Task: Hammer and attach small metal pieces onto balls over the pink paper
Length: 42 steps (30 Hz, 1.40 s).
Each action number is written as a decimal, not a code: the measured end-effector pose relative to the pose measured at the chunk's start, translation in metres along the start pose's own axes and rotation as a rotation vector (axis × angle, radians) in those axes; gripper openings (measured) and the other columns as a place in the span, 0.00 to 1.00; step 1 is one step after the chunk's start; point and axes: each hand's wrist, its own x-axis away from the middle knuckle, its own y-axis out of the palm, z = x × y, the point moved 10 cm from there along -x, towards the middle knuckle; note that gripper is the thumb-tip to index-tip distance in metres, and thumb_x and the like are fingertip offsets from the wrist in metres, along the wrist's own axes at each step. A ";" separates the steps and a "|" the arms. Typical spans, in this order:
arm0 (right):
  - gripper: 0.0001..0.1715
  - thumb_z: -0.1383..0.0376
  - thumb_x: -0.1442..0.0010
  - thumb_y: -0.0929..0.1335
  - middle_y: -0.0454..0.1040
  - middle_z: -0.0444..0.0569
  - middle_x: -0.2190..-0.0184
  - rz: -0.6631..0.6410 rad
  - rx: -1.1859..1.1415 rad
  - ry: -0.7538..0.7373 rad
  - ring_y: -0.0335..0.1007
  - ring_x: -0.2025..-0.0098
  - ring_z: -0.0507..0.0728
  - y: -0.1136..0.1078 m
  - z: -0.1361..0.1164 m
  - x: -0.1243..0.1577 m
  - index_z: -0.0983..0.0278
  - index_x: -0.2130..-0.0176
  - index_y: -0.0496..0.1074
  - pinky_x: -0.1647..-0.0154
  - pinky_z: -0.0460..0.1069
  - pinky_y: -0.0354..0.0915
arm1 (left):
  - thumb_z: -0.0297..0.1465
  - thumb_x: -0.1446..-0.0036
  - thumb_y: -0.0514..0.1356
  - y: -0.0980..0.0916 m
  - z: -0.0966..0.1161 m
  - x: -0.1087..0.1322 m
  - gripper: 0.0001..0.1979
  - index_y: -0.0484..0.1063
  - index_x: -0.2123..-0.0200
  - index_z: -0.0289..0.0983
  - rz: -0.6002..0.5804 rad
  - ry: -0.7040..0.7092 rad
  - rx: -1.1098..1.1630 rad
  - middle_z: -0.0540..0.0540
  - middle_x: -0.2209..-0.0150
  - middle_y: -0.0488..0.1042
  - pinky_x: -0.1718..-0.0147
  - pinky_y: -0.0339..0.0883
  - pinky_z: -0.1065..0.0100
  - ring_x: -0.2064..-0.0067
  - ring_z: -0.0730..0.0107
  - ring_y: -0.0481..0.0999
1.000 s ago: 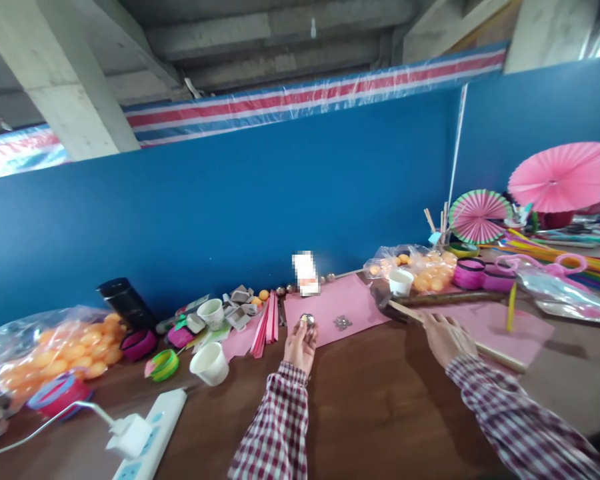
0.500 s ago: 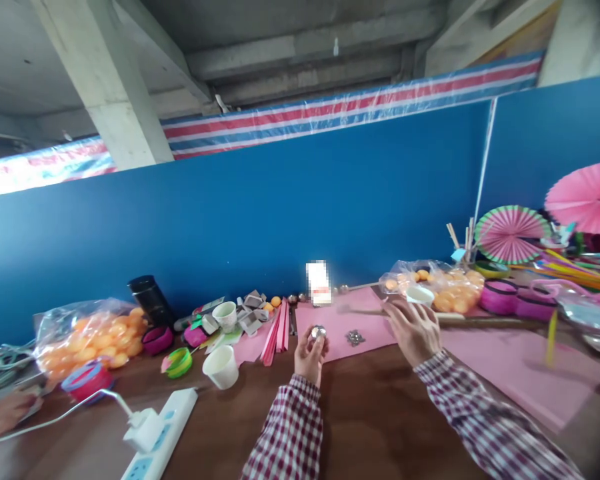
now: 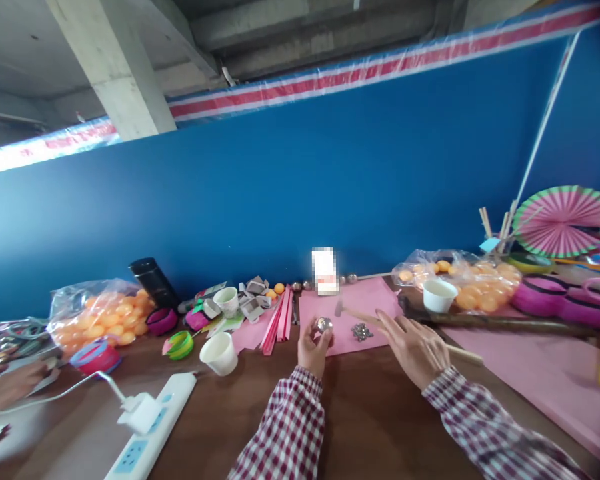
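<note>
Between the fingers and thumb of my left hand (image 3: 314, 345) is a shiny silver ball (image 3: 325, 325) with a dotted surface. My right hand (image 3: 419, 347) is closed over the wooden handle of a small hammer (image 3: 364, 317). The hammer's dark head points left, toward the ball but apart from it. Under both hands' fingertips lies a pink sheet (image 3: 347, 345). On it, between my hands, is a small pile of silvery metal bits (image 3: 362, 331), too small to name.
White cups (image 3: 219, 353) and pink paper strips (image 3: 283, 320) lie to the left. Bags of orange balls (image 3: 110, 323) stand on both sides. A power strip (image 3: 153, 427) is at front left, near another person's hand (image 3: 17, 383). A white bowl (image 3: 439, 295) sits at right.
My right hand and the hammer show more sharply now, with the handle's end visible behind the hand. The view has tilted and shifted a little. My left hand still holds the ball.
</note>
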 end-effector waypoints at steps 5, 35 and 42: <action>0.22 0.63 0.41 0.56 0.69 0.49 0.72 -0.004 -0.058 -0.002 0.63 0.70 0.53 -0.001 -0.004 0.000 0.59 0.47 0.56 0.68 0.47 0.54 | 0.30 0.61 0.63 0.001 0.001 -0.001 0.25 0.65 0.56 0.36 -0.032 0.058 -0.053 0.42 0.62 0.70 0.71 0.67 0.71 0.69 0.73 0.71; 0.25 0.66 0.42 0.58 0.67 0.44 0.75 -0.001 -0.059 -0.101 0.62 0.73 0.49 0.000 -0.019 0.008 0.57 0.45 0.53 0.73 0.44 0.54 | 0.31 0.61 0.63 0.005 -0.002 0.002 0.25 0.65 0.57 0.30 -0.012 -0.058 0.091 0.49 0.75 0.68 0.76 0.62 0.73 0.77 0.79 0.68; 0.24 0.64 0.42 0.58 0.68 0.46 0.74 0.020 -0.056 -0.044 0.63 0.72 0.50 -0.004 -0.012 0.007 0.57 0.45 0.52 0.70 0.44 0.55 | 0.33 0.61 0.63 0.003 0.006 0.005 0.24 0.63 0.58 0.34 0.017 -0.009 -0.029 0.45 0.66 0.69 0.80 0.62 0.74 0.78 0.80 0.68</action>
